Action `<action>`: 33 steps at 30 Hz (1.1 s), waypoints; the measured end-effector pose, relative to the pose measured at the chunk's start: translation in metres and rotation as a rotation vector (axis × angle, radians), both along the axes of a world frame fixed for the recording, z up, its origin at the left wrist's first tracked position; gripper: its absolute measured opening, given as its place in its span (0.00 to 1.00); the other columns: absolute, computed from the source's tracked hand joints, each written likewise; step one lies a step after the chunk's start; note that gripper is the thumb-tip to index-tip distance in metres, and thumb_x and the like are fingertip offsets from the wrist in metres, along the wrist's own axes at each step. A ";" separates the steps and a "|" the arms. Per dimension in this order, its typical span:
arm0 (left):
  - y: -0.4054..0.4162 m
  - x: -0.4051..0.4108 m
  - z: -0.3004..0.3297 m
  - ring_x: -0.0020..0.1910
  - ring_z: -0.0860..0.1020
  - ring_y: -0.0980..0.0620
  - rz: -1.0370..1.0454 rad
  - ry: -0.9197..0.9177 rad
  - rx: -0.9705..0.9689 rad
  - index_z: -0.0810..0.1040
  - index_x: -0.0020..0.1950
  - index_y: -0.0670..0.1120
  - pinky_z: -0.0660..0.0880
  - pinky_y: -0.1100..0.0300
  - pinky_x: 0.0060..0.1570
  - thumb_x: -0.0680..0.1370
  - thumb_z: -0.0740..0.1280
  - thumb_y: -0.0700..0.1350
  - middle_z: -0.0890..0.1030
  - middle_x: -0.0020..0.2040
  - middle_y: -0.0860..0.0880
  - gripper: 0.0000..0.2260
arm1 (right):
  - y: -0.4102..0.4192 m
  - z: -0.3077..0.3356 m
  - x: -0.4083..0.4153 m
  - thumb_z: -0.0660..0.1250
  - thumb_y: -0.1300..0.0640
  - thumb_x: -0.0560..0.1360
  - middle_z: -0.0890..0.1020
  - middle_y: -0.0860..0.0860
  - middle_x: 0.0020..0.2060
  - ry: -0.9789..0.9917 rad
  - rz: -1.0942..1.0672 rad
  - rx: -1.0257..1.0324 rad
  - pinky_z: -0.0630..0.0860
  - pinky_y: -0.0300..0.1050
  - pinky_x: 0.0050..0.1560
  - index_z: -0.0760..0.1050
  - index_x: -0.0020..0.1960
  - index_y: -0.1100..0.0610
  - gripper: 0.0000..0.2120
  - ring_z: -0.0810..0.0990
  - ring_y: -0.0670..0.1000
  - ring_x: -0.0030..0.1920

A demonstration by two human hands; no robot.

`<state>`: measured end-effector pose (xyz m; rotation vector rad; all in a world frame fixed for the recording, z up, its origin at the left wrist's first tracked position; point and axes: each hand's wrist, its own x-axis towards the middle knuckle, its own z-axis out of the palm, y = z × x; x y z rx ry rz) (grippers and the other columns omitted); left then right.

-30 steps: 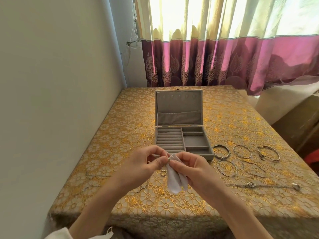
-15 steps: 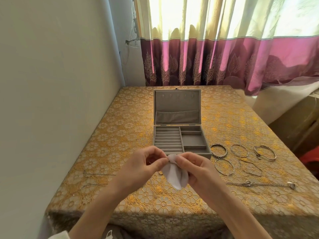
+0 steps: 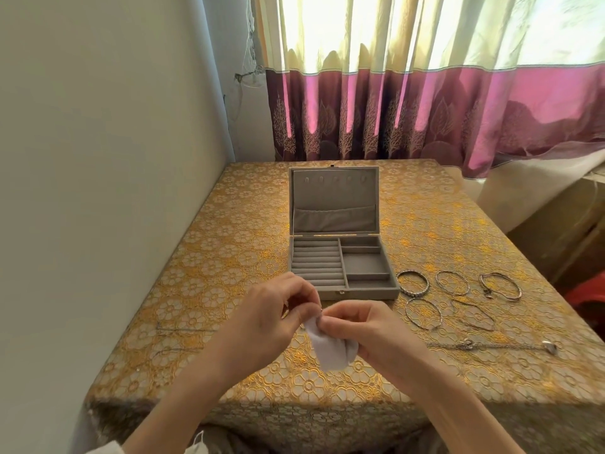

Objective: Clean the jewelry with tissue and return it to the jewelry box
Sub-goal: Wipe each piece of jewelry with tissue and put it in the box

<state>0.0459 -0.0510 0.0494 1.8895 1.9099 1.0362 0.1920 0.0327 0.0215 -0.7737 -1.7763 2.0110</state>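
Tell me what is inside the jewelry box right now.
The jewelry box shows only bare grey ring rolls and compartments, no jewelry. Its near-left corner is covered by the left hand.

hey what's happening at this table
A person is cleaning jewelry. Their right hand holds a white tissue while the left hand pinches a small piece against it; the piece is too hidden to identify. The grey jewelry box sits open just beyond the hands, its visible compartments empty. Several bangles and a chain lie on the gold tablecloth to the right, not yet put away.
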 end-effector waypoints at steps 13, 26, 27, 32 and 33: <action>-0.008 -0.003 -0.009 0.33 0.71 0.63 0.029 -0.093 -0.125 0.74 0.42 0.50 0.67 0.70 0.34 0.77 0.64 0.40 0.72 0.34 0.56 0.06 | 0.000 -0.002 0.003 0.69 0.53 0.69 0.80 0.50 0.35 -0.024 0.040 0.094 0.70 0.36 0.34 0.79 0.42 0.57 0.08 0.76 0.46 0.36; -0.011 -0.013 -0.001 0.32 0.75 0.56 0.168 -0.730 -0.415 0.80 0.42 0.41 0.73 0.66 0.32 0.75 0.66 0.42 0.78 0.32 0.50 0.05 | 0.002 -0.014 0.013 0.69 0.46 0.64 0.80 0.51 0.34 -0.078 -0.154 0.166 0.72 0.36 0.32 0.81 0.38 0.57 0.14 0.77 0.45 0.35; -0.011 -0.014 0.000 0.33 0.77 0.55 0.201 -0.816 -0.398 0.80 0.42 0.40 0.75 0.65 0.33 0.75 0.66 0.41 0.78 0.34 0.48 0.06 | 0.003 -0.017 0.014 0.69 0.46 0.63 0.81 0.52 0.37 -0.066 -0.174 0.114 0.73 0.38 0.34 0.82 0.39 0.57 0.14 0.78 0.49 0.38; -0.009 -0.012 -0.003 0.42 0.79 0.50 0.298 -0.894 -0.282 0.82 0.44 0.40 0.78 0.54 0.51 0.74 0.67 0.41 0.81 0.40 0.46 0.06 | -0.005 -0.026 0.010 0.69 0.47 0.63 0.83 0.53 0.44 0.014 -0.244 -0.090 0.73 0.44 0.42 0.84 0.44 0.54 0.15 0.78 0.56 0.47; -0.009 -0.010 -0.003 0.43 0.79 0.50 0.306 -0.870 -0.266 0.83 0.44 0.41 0.77 0.53 0.54 0.74 0.67 0.41 0.82 0.39 0.47 0.06 | -0.008 -0.025 0.008 0.69 0.46 0.63 0.83 0.53 0.44 0.024 -0.244 -0.103 0.72 0.43 0.42 0.84 0.45 0.54 0.16 0.77 0.55 0.46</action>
